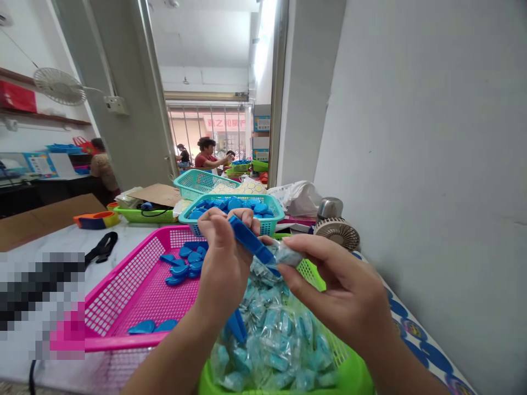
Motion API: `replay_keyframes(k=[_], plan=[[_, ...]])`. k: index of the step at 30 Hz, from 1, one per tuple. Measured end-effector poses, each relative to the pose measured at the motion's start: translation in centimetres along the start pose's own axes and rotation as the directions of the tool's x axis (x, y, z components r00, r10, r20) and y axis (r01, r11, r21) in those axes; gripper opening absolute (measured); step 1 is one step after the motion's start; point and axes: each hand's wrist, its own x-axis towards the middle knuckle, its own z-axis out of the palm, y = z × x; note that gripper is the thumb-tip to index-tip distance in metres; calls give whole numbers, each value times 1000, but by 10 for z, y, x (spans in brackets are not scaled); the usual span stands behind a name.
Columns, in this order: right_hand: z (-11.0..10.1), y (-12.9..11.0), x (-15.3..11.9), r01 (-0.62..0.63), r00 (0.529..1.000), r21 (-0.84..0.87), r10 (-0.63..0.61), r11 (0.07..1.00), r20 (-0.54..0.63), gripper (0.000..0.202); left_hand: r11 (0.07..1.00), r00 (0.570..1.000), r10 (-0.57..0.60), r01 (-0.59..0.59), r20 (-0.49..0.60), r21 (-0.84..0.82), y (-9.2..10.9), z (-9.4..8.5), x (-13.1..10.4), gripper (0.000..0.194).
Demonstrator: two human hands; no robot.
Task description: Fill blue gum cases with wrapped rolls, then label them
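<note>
My left hand (225, 252) is closed around a long blue plastic piece (250, 239), which slants down to the right. Between thumb and fingertips, my right hand (337, 285) pinches a small clear-wrapped packet (287, 255) at the lower end of that blue piece. The packet and the blue piece meet, but I cannot tell whether one is inside the other. Below both hands, a green basket (354, 373) holds many similar pale-blue wrapped packets (275, 340). Another blue piece (237, 326) shows under my left wrist.
A pink basket (135, 274) with several blue plastic pieces (185, 263) stands at the left. Behind my hands is a turquoise basket (272, 219) of blue pieces. A small fan (338, 232) and a tape roll (96, 220) lie nearby. People (208, 156) sit farther back.
</note>
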Motion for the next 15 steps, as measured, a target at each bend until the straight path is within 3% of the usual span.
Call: replay_keyframes(k=[4,8,12,15], plan=[[3,-2,3,156,985,-183,-165,971,-39,27,992,997,36,-27,-74,124,5,-6,-3,44],[4,-3,2,190,970,-273,-222,943,-94,32,976,993,39,-15,-108,215,3,-15,-7,46],[8,-3,1,233,969,-252,-247,939,-23,28,943,991,101,-67,-88,326,4,-19,-11,47],[10,-2,1,260,965,-248,-261,933,29,25,949,989,136,-114,-55,295,5,-18,-16,38]])
